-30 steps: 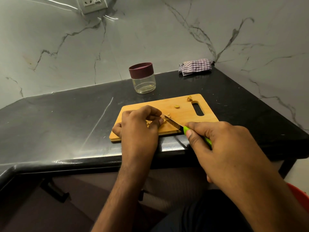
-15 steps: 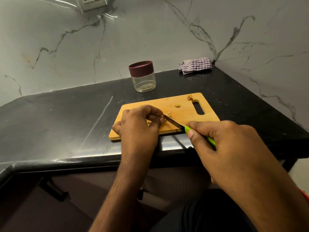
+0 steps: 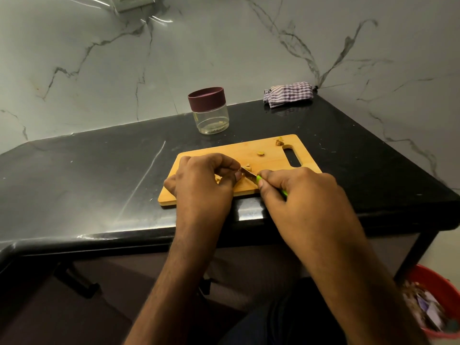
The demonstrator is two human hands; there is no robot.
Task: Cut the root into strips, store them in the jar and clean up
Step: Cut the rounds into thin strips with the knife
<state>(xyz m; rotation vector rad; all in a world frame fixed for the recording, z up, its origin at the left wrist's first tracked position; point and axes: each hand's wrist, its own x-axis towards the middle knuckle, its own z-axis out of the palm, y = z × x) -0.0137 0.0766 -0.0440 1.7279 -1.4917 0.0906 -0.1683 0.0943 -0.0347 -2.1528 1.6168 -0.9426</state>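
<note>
A wooden cutting board point(image 3: 271, 150) lies near the front edge of the black counter. My left hand point(image 3: 204, 183) curls over a piece of root point(image 3: 218, 179), pinning it on the board; most of the root is hidden under the fingers. My right hand point(image 3: 298, 192) grips a green-handled knife point(image 3: 249, 174), its blade angled down beside my left fingertips. Small cut bits point(image 3: 260, 153) and a scrap point(image 3: 279, 142) lie on the board. A glass jar point(image 3: 211, 118) with a maroon lid point(image 3: 206, 98) stands behind the board, lid on.
A folded checked cloth point(image 3: 288, 93) lies at the back right corner against the marble wall. A red bin point(image 3: 438, 305) with waste sits on the floor at the lower right. The black counter point(image 3: 87, 175) stretches left of the board.
The view has tilted down and the red bin has come into sight. My right hand has slid closer to the left hand along the knife; the left hand stays on the root.
</note>
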